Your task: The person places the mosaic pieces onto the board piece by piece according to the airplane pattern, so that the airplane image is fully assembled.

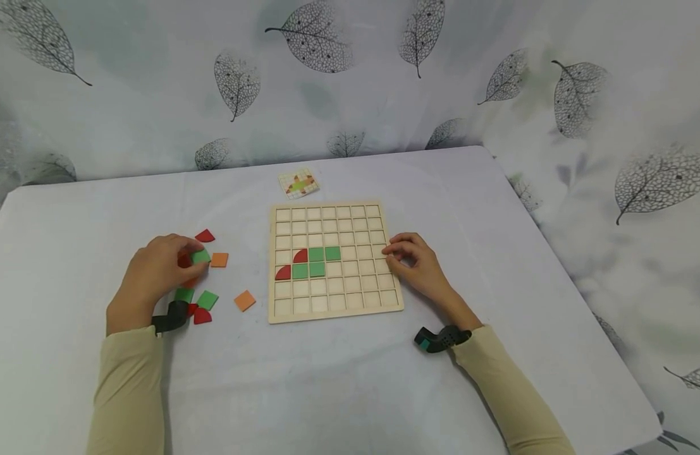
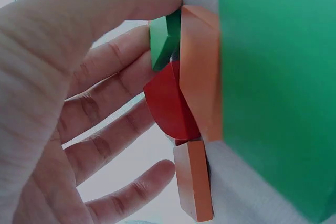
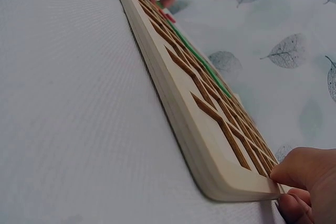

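My left hand [image 1: 156, 268] is over a loose pile of tiles, its thumb and index finger pinching a green tile [image 1: 200, 256]. In the left wrist view that green tile [image 2: 164, 43] stands by the thumb tip, against a red quarter-round tile [image 2: 170, 103] and an orange tile [image 2: 199, 72]. My right hand [image 1: 418, 265] grips the right edge of a wooden grid board [image 1: 336, 316], thumb on top and fingers at the side. Set in the board's cells are several green square tiles [image 1: 317, 269] and two red quarter-round tiles [image 1: 283, 273].
A small pattern card [image 1: 298, 183] lies behind the board. Between pile and board is an orange square tile [image 1: 245, 301]; another orange tile [image 1: 219, 260] and a red tile [image 1: 205, 236] lie by my left hand. Nearer me are a green tile [image 1: 207, 300] and a red tile [image 1: 202, 316].
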A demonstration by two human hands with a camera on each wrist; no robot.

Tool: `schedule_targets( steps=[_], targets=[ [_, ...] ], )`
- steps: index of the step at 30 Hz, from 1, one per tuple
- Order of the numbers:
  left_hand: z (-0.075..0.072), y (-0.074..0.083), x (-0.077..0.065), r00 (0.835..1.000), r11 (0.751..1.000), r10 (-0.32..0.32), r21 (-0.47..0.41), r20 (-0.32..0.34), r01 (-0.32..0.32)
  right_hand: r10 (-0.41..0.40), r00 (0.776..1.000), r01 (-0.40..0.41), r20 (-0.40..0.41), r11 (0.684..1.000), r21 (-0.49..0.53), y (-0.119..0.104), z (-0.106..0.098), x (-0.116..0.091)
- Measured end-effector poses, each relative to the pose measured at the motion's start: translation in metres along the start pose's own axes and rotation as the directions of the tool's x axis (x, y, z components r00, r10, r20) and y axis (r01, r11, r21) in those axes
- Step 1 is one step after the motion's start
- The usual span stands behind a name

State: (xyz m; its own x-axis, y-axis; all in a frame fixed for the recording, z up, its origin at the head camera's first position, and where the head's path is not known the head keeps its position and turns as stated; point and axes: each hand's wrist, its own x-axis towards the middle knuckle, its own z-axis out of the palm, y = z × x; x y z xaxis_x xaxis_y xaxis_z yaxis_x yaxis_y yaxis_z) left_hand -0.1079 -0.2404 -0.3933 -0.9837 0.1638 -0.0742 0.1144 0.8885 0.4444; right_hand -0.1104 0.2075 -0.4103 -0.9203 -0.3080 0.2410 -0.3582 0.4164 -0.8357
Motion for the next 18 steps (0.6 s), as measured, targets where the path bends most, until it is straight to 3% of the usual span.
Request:
schedule_targets(
  steps=[9, 18],
  targets=[
    [0.001, 0.004, -0.003, 0.997, 0.999, 0.002, -0.051, -0.074, -0.006, 0.018, 1.000, -0.018, 0.005, 1.000, 0.007, -0.001, 0.000, 0.000],
    [0.006, 0.014, -0.001, 0.988, 0.995, 0.070, -0.065, -0.139, -0.080, 0.008, 1.000, -0.008, 0.007, 1.000, 0.008, 0.000, 0.000, 0.000]
  ],
)
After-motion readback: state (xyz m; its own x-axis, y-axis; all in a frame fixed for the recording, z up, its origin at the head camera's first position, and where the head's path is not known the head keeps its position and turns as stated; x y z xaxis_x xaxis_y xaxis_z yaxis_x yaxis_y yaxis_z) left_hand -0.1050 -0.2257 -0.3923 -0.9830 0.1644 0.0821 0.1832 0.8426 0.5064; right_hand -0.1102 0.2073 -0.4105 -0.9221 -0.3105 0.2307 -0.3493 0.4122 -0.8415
